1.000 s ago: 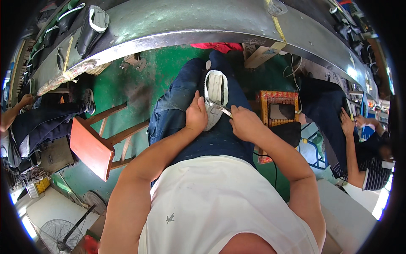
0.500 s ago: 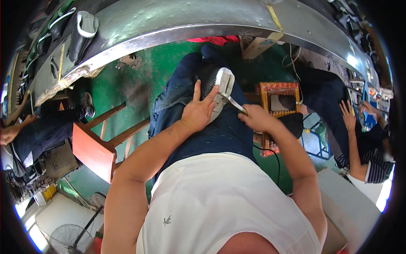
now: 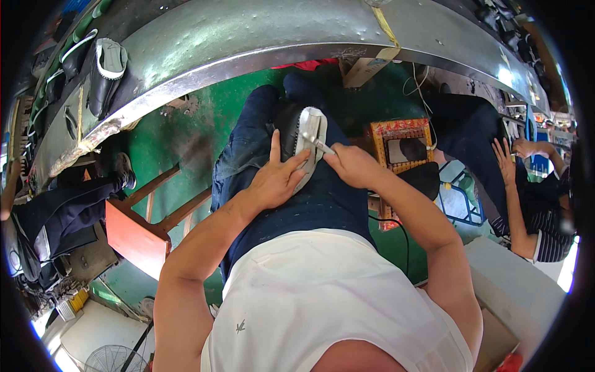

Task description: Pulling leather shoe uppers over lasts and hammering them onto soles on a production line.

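Note:
A black shoe with a pale underside and a white ridged edge round its toe lies sole up across my thighs. My left hand grips it from the left, its index finger stretched along the black side and its thumb on the underside. In my right hand is a small metal hammer, held by the handle from the right. The hammer's head is over the underside below the toe, close to my left thumb. Whether it touches the shoe I cannot tell.
A metal-topped bench curves across the far side, with another black shoe at its left. An orange-red wooden stool stands to my left. To my right are a patterned wooden stool and a co-worker's arm.
The hammer head has moved left across the shoe's underside, and my right hand has come nearer the shoe. The shoe now shows more of its black side. The whole view has shifted slightly.

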A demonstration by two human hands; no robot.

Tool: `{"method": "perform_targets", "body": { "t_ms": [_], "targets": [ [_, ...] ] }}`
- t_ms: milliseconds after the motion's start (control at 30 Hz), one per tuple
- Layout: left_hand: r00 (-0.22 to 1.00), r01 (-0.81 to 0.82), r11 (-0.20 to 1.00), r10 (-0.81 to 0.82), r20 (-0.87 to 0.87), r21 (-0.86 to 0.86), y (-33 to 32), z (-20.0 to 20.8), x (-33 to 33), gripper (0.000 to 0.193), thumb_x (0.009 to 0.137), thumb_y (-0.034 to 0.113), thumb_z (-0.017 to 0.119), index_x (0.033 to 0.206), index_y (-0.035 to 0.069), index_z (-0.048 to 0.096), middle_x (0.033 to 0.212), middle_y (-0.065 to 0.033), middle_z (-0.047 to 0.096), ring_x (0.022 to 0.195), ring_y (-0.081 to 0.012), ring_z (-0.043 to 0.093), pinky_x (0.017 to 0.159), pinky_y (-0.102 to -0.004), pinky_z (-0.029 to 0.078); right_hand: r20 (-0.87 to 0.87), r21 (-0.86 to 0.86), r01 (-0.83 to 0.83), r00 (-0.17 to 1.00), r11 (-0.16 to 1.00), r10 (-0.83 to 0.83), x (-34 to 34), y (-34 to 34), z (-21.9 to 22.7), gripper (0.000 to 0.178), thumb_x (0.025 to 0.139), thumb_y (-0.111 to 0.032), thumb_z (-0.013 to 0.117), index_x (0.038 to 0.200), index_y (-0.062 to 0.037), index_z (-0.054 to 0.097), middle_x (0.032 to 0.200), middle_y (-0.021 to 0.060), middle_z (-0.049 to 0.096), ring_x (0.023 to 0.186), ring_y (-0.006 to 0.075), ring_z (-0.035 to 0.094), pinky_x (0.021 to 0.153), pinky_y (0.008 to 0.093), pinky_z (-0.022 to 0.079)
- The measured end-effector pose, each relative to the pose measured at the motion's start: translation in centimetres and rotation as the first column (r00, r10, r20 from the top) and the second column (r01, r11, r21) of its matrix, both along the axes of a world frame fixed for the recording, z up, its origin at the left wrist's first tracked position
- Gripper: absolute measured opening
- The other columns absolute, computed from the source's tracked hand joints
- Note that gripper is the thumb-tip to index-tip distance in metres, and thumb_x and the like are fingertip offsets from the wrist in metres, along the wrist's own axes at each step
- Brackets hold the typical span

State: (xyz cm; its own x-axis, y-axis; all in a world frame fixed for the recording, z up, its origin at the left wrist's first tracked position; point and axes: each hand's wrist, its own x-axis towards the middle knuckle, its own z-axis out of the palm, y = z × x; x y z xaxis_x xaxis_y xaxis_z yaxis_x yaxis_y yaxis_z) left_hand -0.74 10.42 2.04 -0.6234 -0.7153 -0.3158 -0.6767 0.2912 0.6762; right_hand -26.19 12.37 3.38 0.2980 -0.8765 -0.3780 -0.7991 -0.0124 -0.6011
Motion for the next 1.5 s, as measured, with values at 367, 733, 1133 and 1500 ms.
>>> {"method": "perform_targets", "body": {
  "t_ms": [367, 733, 1133, 1500],
  "targets": [
    [0.9, -0.404, 0.891, 0.428, -0.082, 0.209, 1.5, -1.4, -0.1, 0.088, 0.094, 0.035, 0.066, 0.157, -0.006, 0.021, 0.14, -0.0369, 0.051, 0.13, -0.0443, 0.054, 0.109, -0.0388, 0.042, 0.083, 0.222, 0.035, 0.995, 0.974, -0.055, 0.3, 1.7, 2.4, 0.044, 0.104, -0.041, 0.045, 0.104, 0.0014, 0.059, 0.093, 0.0278, 0.067, 0.092, 0.0479, 0.063, 0.081, 0.0543, 0.048],
    [0.826, -0.435, 0.832, 0.521, -0.217, 0.344, -2.6, -2.1, -0.1, 0.098, 0.088, 0.039, 0.075, 0.159, 0.0, 0.02, 0.135, -0.0285, 0.059, 0.123, -0.0351, 0.061, 0.102, -0.0354, 0.047, 0.318, 0.322, 0.285, 0.865, 0.903, -0.387, -2.5, 4.2, 2.1, 0.027, 0.1, -0.028, 0.06, 0.107, -0.0011, 0.058, 0.079, 0.0077, 0.065, 0.072, 0.0165, 0.064, 0.068, 0.0332, 0.051],
    [0.986, 0.117, 0.874, -0.046, 0.16, -0.472, -2.7, -0.1, 6.2, 0.093, 0.06, 0.024, 0.091, 0.138, 0.003, 0.045, 0.14, -0.0144, 0.054, 0.129, -0.036, 0.05, 0.108, -0.0523, 0.035, 0.275, 0.365, 0.078, 0.943, 0.928, -0.187, -3.7, 2.6, 7.7, 0.025, 0.096, -0.024, 0.06, 0.097, 0.0008, 0.059, 0.077, 0.0151, 0.065, 0.073, 0.0307, 0.065, 0.07, 0.042, 0.049],
    [0.994, 0.087, 0.804, -0.031, 0.104, -0.588, -1.4, -1.1, 5.6, 0.091, 0.059, 0.018, 0.088, 0.137, 0.002, 0.044, 0.14, -0.0169, 0.053, 0.128, -0.0379, 0.051, 0.109, -0.0537, 0.034, -0.078, 0.354, -0.33, 0.922, 0.875, 0.379, -0.6, -1.5, 10.6, 0.027, 0.09, -0.008, 0.059, 0.11, 0.0111, 0.058, 0.097, 0.0254, 0.066, 0.095, 0.038, 0.067, 0.083, 0.0466, 0.054]
  ]
}}
